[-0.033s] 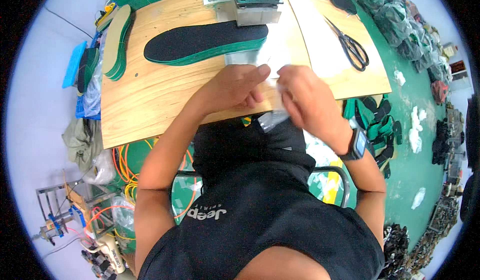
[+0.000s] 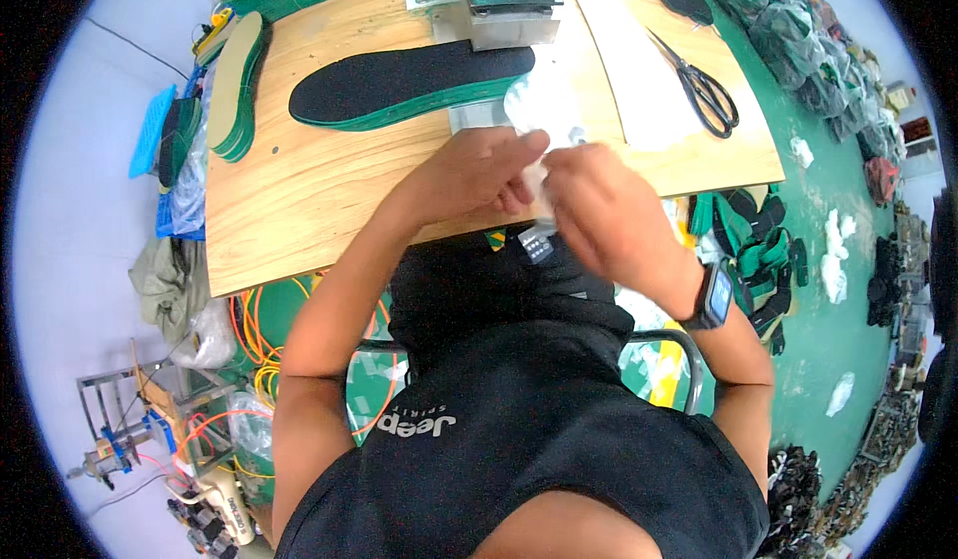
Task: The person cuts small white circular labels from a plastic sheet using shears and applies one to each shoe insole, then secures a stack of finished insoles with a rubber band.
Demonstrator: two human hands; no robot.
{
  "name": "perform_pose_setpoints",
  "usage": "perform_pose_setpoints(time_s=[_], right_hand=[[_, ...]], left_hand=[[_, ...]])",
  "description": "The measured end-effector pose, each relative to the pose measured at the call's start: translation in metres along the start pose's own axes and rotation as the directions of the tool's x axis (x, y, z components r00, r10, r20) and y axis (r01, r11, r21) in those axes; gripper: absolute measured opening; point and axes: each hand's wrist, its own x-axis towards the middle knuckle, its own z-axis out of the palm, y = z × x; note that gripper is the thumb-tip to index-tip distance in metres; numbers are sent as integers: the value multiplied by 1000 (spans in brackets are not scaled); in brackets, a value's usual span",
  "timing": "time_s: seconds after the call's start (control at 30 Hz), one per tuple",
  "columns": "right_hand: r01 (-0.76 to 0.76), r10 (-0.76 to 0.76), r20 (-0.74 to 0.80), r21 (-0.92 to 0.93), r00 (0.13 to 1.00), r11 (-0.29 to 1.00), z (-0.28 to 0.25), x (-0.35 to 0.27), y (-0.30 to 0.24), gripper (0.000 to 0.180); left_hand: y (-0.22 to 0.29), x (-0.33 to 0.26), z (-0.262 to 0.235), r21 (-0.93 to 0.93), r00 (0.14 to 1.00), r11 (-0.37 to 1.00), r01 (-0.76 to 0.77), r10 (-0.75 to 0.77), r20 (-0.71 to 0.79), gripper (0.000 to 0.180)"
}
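My left hand (image 2: pixel 477 175) is over the table's near edge, thumb stretched out along its top and fingers curled. Close beside it, my right hand (image 2: pixel 609 210), slightly blurred, has its fingers pinched together. Between the two is a thin whitish see-through strip (image 2: pixel 537 178), which both hands seem to grip. A small piece with dark print (image 2: pixel 536 247) hangs below, over my lap; whether it belongs to the strip I cannot tell. Just beyond my left hand lies a stack of black-topped green insoles (image 2: pixel 409 85), its right end against a metal press block (image 2: pixel 509 20).
Black scissors (image 2: pixel 707 100) lie on a white sheet (image 2: pixel 649 90) at the right of the wooden table (image 2: pixel 289 220). Beige-topped insoles (image 2: pixel 235 90) are stacked at the left edge. Green and black scraps (image 2: pixel 748 240) lie on the floor. Orange and yellow hoses (image 2: pixel 254 334) run below left.
My right hand has shifted slightly left and down, nearer my left hand. The whitish strip between them has changed shape. My left hand has hardly moved.
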Motion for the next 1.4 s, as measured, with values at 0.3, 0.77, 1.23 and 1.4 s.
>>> perform_pose_setpoints(time_s=[0.3, 0.77, 1.23, 1.4], right_hand=[[-415, 543, 69, 726, 837, 548, 30, -11, -15, 46], [-408, 558, 237, 890, 795, 203, 65, 31, -7, 24], [-424, 724, 461, 870, 514, -253, 62, 42, 25, 24], [-527, 663, 550, 807, 508, -266, 61, 40, 31, 21]], left_hand=[[-4, -24, 30, -310, 847, 866, -392, 209, -489, 17], [3, -27, -6, -89, 704, 864, -495, 338, -625, 11], [5, 27, -111, 920, 901, 392, -30, 408, -144, 70], [-2, 25, -112, 940, 864, 336, -58, 488, -121, 68]])
